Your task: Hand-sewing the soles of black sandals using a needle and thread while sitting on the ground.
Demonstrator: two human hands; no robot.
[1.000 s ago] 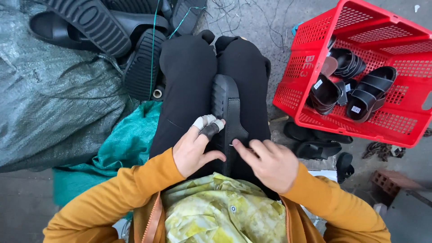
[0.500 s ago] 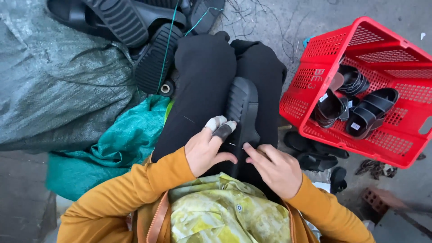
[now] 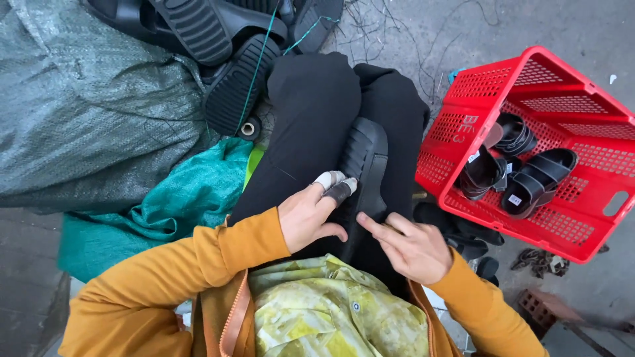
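A black ridged shoe sole (image 3: 364, 165) lies lengthwise on my lap, between my black-trousered knees. My left hand (image 3: 307, 215) grips its near left edge; two of its fingers wear tape and dark finger covers. My right hand (image 3: 410, 248) rests at the sole's near right edge, its fingers stretched flat toward the rubber. Whether the right hand grips the sole cannot be told. Both arms are in mustard-orange sleeves.
A red plastic crate (image 3: 562, 225) at my right holds several black sandals (image 3: 529, 188). More black sandals (image 3: 463, 238) lie on the ground beside it. Black soles (image 3: 231, 79) pile up ahead, with a grey woven sack (image 3: 86, 119) and a teal cloth (image 3: 178, 198) at left.
The view has shifted left, so the crate sits further right. My left hand stays on the sole; my right hand has slid slightly along its near edge.
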